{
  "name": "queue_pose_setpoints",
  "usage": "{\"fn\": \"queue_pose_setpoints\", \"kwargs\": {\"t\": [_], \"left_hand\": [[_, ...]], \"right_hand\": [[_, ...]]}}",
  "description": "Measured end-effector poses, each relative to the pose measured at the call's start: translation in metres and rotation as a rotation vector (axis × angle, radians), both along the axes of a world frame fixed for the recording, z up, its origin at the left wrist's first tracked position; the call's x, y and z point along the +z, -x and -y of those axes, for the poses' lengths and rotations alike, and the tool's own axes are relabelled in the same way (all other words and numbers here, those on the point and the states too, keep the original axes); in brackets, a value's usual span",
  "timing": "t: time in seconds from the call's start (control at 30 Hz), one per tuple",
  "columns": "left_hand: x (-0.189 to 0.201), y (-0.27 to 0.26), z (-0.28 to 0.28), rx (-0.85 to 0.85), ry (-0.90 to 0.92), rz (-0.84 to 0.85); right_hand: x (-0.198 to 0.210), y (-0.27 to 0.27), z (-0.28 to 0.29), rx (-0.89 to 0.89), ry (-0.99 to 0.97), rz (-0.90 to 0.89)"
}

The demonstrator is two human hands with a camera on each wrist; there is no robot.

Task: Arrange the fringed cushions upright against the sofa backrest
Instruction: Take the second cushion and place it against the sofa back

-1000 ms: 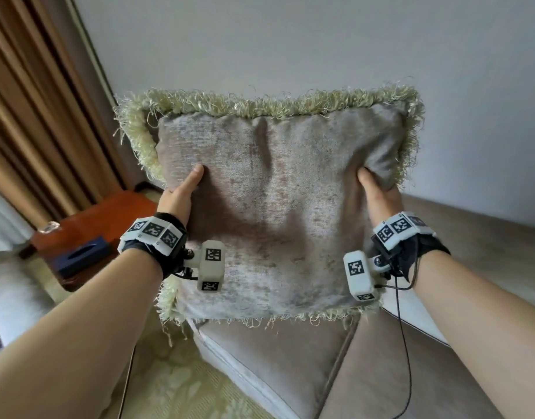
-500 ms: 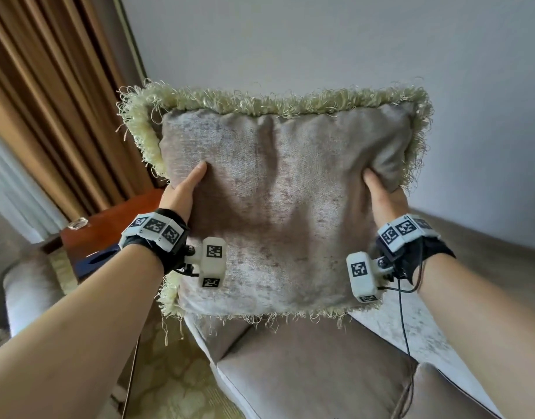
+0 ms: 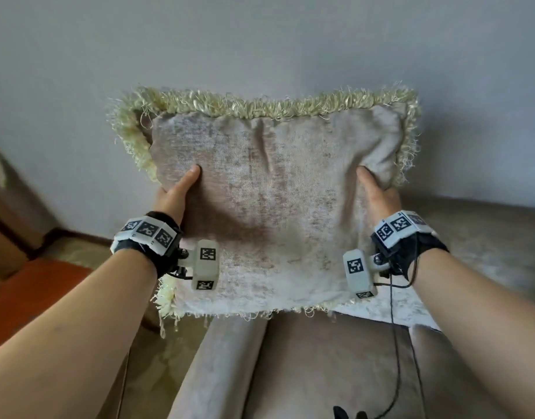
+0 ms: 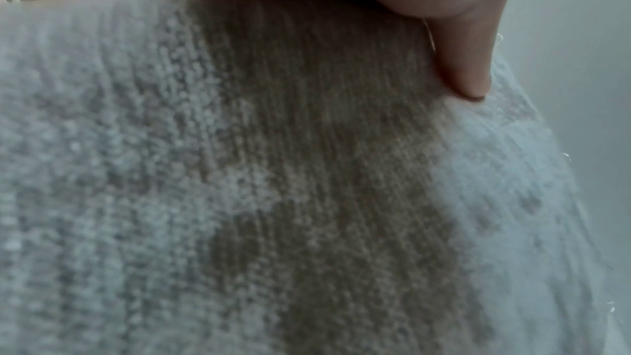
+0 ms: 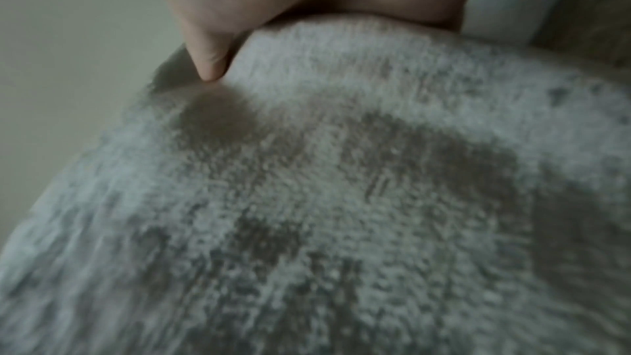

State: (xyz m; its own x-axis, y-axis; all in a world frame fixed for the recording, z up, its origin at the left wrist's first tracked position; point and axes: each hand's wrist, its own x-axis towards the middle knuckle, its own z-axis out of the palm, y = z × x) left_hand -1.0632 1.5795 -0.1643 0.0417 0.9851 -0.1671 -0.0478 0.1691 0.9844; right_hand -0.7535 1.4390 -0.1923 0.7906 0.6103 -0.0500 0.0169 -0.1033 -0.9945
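Observation:
A square beige cushion (image 3: 272, 207) with a pale yellow-green fringe is held upright in the air above the sofa. My left hand (image 3: 177, 195) grips its left edge with the thumb pressed on the front face. My right hand (image 3: 376, 192) grips the right edge the same way; the other fingers of both hands are hidden behind the cushion. In the left wrist view the cushion fabric (image 4: 273, 199) fills the frame under my thumb (image 4: 467, 74). The right wrist view shows the fabric (image 5: 341, 199) and my thumb (image 5: 208, 64) denting it.
The beige sofa seat (image 3: 320, 367) lies below the cushion, and its backrest (image 3: 478, 237) runs along the grey wall at the right. An orange-brown side table (image 3: 27, 297) stands at the left. A black cable (image 3: 394, 343) hangs from my right wrist.
The cushion has been carried to the right, away from the curtain and toward the sofa backrest. Both hands keep the same hold on its sides.

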Motion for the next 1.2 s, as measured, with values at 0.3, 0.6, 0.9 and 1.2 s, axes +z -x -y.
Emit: {"fn": "queue_pose_setpoints", "kwargs": {"t": [0.3,0.6,0.9,1.2], "left_hand": [[-0.054,-0.078,-0.058,-0.230,0.076,-0.011],[-0.118,-0.152,-0.045,-0.243,0.133,-0.069],[-0.184,-0.147,-0.034,-0.268,0.233,-0.137],[-0.265,-0.133,-0.054,-0.329,0.322,-0.259]], "right_hand": [[-0.007,-0.035,0.038,-0.178,0.054,-0.034],[-0.058,-0.094,0.070,-0.281,0.124,-0.048],[-0.108,-0.091,0.074,-0.276,0.309,-0.053],[-0.177,-0.083,0.067,-0.299,0.541,-0.104]]}}
